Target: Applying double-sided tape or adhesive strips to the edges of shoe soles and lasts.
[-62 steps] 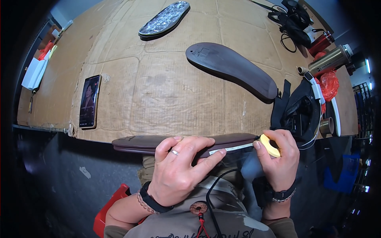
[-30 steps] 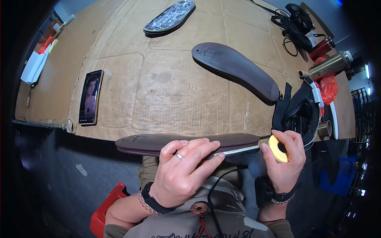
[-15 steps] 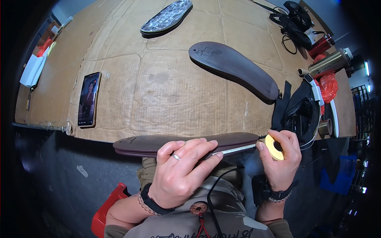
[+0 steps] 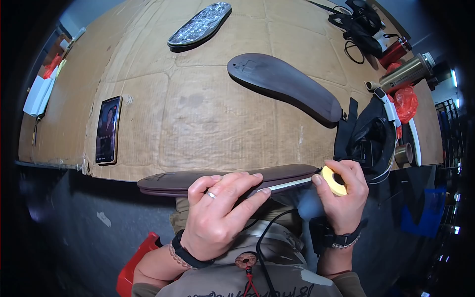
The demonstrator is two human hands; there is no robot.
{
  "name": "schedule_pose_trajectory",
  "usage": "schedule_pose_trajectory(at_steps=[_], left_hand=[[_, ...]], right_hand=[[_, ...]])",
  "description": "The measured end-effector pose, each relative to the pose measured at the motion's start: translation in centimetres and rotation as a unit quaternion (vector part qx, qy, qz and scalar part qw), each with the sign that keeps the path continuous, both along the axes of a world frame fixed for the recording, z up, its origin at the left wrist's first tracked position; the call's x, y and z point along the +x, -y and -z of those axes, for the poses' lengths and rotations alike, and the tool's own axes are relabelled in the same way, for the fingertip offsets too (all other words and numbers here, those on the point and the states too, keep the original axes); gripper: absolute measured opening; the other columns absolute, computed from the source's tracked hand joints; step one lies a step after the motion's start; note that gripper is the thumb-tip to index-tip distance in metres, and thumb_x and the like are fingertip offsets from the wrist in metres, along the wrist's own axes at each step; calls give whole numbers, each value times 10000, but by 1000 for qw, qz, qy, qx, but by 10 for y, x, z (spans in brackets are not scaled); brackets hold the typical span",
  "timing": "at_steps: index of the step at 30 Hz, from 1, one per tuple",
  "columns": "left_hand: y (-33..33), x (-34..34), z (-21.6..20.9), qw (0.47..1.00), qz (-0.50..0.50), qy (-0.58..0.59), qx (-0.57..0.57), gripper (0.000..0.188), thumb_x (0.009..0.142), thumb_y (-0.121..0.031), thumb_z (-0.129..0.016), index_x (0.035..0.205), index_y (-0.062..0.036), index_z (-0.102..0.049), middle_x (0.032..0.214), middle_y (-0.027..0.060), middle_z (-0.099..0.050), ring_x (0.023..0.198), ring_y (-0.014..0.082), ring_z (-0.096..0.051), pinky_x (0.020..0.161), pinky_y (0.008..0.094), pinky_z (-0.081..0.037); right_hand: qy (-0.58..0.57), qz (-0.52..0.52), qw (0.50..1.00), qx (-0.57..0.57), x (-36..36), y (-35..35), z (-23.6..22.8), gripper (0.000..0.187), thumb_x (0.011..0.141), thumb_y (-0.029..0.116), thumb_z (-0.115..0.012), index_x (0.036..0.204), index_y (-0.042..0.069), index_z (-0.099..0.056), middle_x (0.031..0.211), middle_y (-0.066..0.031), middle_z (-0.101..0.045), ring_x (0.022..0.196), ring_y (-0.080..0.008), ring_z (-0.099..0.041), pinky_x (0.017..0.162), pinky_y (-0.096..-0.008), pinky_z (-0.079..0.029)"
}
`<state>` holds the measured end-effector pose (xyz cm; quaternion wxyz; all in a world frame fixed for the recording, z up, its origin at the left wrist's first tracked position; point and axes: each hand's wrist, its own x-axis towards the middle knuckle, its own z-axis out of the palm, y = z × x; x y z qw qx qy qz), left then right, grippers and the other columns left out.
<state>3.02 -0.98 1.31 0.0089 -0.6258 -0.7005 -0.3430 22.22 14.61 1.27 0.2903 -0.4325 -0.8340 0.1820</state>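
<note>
Left hand (image 4: 217, 213) clasps layered brown sole-shaped piece (image 4: 163, 181) at near edge of counter (image 4: 198, 133), apparently steadying it; thumb bears on tape strip (image 4: 292, 185) along side. Right hand (image 4: 346, 195) grips yellow tape roll (image 4: 327, 179) near right end, likely keeping strip taut. Second sole-shaped piece (image 4: 287, 85) lies apart on counter.

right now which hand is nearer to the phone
Left. The left hand rests on the maroon sole, to the lower right of the phone; the right hand, holding the yellow tape roll, sits farther right.
</note>
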Motion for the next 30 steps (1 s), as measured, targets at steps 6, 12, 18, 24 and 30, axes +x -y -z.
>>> schedule_pose_trajectory(at_steps=[6, 12, 18, 24, 30], left_hand=[[1, -6, 2, 1000, -1, 7, 18, 413, 671, 1, -793, 1044, -175, -800, 1127, 31, -729, 1002, 187, -706, 972, 347, -352], [4, -12, 1, 999, -14, 19, 48, 398, 680, 34, -783, 1023, -168, -802, 1098, 44, -737, 996, 196, -699, 987, 352, -358], [4, -26, 4, 994, -4, 58, 88, 427, 679, 4, -793, 1082, -137, -785, 1153, 47, -728, 1040, 186, -691, 1004, 345, -309], [-10, -27, 0, 988, 4, 108, 114, 507, 783, 21, -750, 1270, -114, -708, 1160, 45, -725, 1070, 197, -680, 1062, 367, -291], [-5, -42, -36, 967, 47, 247, -30, 505, 865, -53, -744, 1361, -45, -654, 1188, 97, -728, 1116, 227, -658, 1090, 368, -366]], right_hand=[[-33, -24, 998, -52, -1, -5, 0, 357, 757, 235, -880, 1000, 2, -761, 909, -142, -661, 818, -292, -669, 739, -371, -539], [-63, -76, 987, -127, -4, -12, -10, 344, 782, 219, -867, 1028, 0, -766, 936, -143, -675, 836, -260, -677, 746, -350, -541], [-125, -124, 975, -132, -14, -16, -25, 351, 788, 144, -854, 1084, -15, -755, 1006, -141, -687, 884, -233, -687, 812, -317, -539], [-149, -161, 971, -99, -19, -29, -49, 292, 788, 59, -818, 1060, -27, -756, 1012, -151, -729, 934, -235, -709, 861, -311, -540], [-135, -176, 971, -90, -24, -31, -57, 281, 777, 48, -813, 1040, -31, -755, 1002, -147, -730, 918, -229, -710, 853, -311, -545]])
